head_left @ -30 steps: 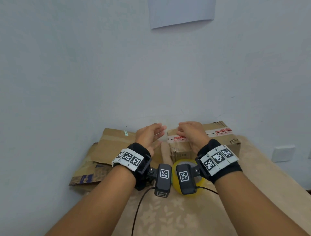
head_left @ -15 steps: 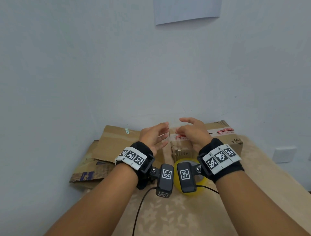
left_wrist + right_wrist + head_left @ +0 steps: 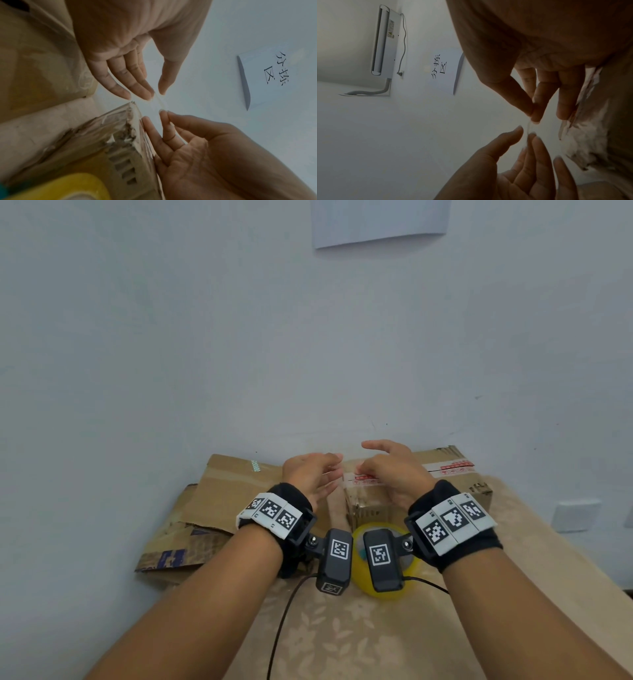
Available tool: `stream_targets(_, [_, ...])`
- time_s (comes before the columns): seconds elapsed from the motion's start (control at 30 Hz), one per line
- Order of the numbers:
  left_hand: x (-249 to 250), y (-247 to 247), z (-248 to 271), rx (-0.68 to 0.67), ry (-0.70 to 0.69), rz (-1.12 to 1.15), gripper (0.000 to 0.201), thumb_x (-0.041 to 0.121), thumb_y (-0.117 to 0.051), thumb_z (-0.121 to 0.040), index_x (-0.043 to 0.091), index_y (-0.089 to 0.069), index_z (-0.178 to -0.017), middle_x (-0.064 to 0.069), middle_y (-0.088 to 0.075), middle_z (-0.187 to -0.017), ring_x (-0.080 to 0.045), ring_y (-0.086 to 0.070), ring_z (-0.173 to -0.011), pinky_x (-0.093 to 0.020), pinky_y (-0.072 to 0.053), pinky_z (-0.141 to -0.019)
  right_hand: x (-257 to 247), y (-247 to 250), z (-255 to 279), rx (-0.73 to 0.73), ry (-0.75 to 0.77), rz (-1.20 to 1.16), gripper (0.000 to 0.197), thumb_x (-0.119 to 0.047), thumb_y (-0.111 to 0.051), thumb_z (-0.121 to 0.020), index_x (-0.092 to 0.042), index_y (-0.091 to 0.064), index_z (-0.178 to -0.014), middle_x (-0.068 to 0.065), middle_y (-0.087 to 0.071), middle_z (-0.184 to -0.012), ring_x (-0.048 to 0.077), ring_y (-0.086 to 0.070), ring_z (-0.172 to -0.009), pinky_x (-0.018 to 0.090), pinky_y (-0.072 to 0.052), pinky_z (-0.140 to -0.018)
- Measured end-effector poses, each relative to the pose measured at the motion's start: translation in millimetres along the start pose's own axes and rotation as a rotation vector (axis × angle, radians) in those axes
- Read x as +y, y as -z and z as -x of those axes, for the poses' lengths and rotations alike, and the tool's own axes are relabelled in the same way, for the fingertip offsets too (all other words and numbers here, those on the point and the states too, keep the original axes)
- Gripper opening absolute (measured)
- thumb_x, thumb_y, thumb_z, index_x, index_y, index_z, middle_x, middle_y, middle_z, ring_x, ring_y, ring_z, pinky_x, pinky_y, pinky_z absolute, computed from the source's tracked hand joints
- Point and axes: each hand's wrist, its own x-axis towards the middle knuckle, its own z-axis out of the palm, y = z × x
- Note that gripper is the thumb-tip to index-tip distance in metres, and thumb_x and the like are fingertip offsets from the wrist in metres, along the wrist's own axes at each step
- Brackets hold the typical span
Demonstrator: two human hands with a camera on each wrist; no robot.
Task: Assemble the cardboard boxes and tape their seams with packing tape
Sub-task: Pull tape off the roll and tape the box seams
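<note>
A small worn cardboard box (image 3: pixel 445 465) with red-printed tape on top stands at the back of the table. Both hands hover at its near left corner. Between them hangs a short strip of clear tape (image 3: pixel 159 102). My left hand (image 3: pixel 334 470) pinches one end between thumb and forefinger, its other fingers straight (image 3: pixel 157 95). My right hand (image 3: pixel 364 460) pinches the other end with thumb and forefinger (image 3: pixel 533 116). A yellow roll of packing tape (image 3: pixel 359 573) lies in front of the box, partly hidden by the wrist cameras.
Flattened cardboard (image 3: pixel 233 491) is stacked to the left of the box against the wall. The table (image 3: pixel 342 642) has a beige floral cloth. A black cable (image 3: pixel 284 611) runs across its front. A wall socket (image 3: pixel 575 515) is at the right.
Both hands have stayed at the box's left corner. The right hand's fingers have uncurled and its forefinger has lifted. The head view has tilted slightly.
</note>
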Motion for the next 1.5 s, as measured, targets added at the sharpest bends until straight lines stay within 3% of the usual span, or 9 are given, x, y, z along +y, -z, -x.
stream_targets(0.13, [2, 3, -1, 0.011, -0.013, 0.026, 0.027, -0.007, -0.07, -0.088, 0.003, -0.064, -0.113, -0.01, -0.073, -0.088, -0.018, -0.07, -0.075, -0.029, -0.063, -0.069, 1, -1, 0, 0.029, 0.012, 0.008, 0.051, 0.007, -0.07, -0.083, -0.014, -0.062, -0.128, 0.019, -0.07, -0.109, 0.026, -0.07, -0.088, 0.038, -0.059, -0.077])
stream_targets(0.27, [0, 6, 0, 0.017, 0.004, 0.028, 0.019, -0.01, -0.069, -0.087, 0.002, -0.066, -0.101, -0.014, -0.07, -0.089, -0.021, -0.069, -0.08, -0.036, -0.065, -0.07, 4, -8, 1, 0.127, 0.038, 0.038, 0.05, 0.001, -0.075, -0.078, -0.018, -0.064, -0.123, 0.013, -0.068, -0.117, 0.029, -0.069, -0.104, 0.045, -0.06, -0.092])
stream_targets(0.37, [-1, 7, 2, 0.02, 0.011, 0.019, 0.017, -0.01, -0.068, -0.088, 0.002, -0.065, -0.099, -0.014, -0.068, -0.09, -0.021, -0.068, -0.081, -0.039, -0.065, -0.07, 5, -10, 2, 0.151, 0.037, 0.053, 0.051, -0.001, -0.076, -0.076, -0.019, -0.064, -0.122, 0.011, -0.068, -0.114, 0.027, -0.069, -0.103, 0.045, -0.06, -0.091])
stream_targets(0.7, [2, 15, 4, 0.038, -0.024, 0.002, 0.03, -0.013, -0.06, -0.092, 0.004, -0.06, -0.116, -0.015, -0.069, -0.097, -0.022, -0.068, -0.082, -0.033, -0.064, -0.061, 8, -12, -5, 0.167, 0.035, 0.141, 0.056, -0.004, -0.082, -0.07, -0.02, -0.063, -0.12, 0.014, -0.07, -0.113, 0.029, -0.071, -0.099, 0.049, -0.06, -0.092])
stream_targets(1.0, [2, 17, 6, 0.052, 0.059, 0.01, 0.021, -0.013, -0.056, -0.093, 0.007, -0.061, -0.093, -0.014, -0.064, -0.093, -0.022, -0.065, -0.08, -0.031, -0.062, -0.054, -1, -16, -14, 0.07, -0.022, 0.238, 0.043, 0.013, -0.071, -0.08, -0.006, -0.062, -0.118, 0.012, -0.076, -0.081, 0.028, -0.075, -0.089, 0.049, -0.059, -0.094])
stream_targets(1.17, [-3, 18, 3, 0.052, 0.11, 0.04, 0.012, -0.013, -0.06, -0.091, -0.001, -0.061, -0.089, -0.016, -0.063, -0.085, -0.022, -0.065, -0.074, -0.039, -0.064, -0.066, -7, -14, -12, 0.059, -0.042, 0.294, 0.037, 0.016, -0.067, -0.084, -0.003, -0.06, -0.115, 0.01, -0.068, -0.075, 0.016, -0.065, -0.064, 0.023, -0.054, -0.055])
stream_targets(1.3, [-7, 15, 1, 0.07, 0.109, 0.035, 0.012, -0.012, -0.061, -0.088, -0.003, -0.062, -0.081, -0.015, -0.059, -0.074, -0.022, -0.06, -0.068, -0.044, -0.063, -0.077, -9, -17, -13, 0.09, -0.037, 0.344, 0.034, 0.013, -0.067, -0.085, 0.001, -0.062, -0.116, 0.013, -0.065, -0.076, 0.018, -0.063, -0.063, 0.026, -0.055, -0.059])
stream_targets(1.4, [-6, 18, 1, 0.049, 0.117, 0.064, 0.012, -0.014, -0.059, -0.087, -0.003, -0.061, -0.083, -0.016, -0.06, -0.076, -0.024, -0.062, -0.069, -0.04, -0.064, -0.065, -7, -18, -18, 0.096, -0.034, 0.365, 0.036, 0.01, -0.07, -0.084, -0.004, -0.063, -0.116, 0.015, -0.068, -0.085, 0.02, -0.065, -0.07, 0.027, -0.054, -0.061])
stream_targets(1.5, [-6, 21, 0, 0.05, 0.111, 0.094, 0.019, -0.016, -0.057, -0.087, -0.003, -0.061, -0.1, -0.017, -0.061, -0.083, -0.024, -0.063, -0.067, -0.036, -0.062, -0.054, -5, -21, -20, 0.096, -0.023, 0.372, 0.038, 0.008, -0.072, -0.082, -0.004, -0.064, -0.117, 0.021, -0.072, -0.094, 0.026, -0.069, -0.078, 0.033, -0.058, -0.071])
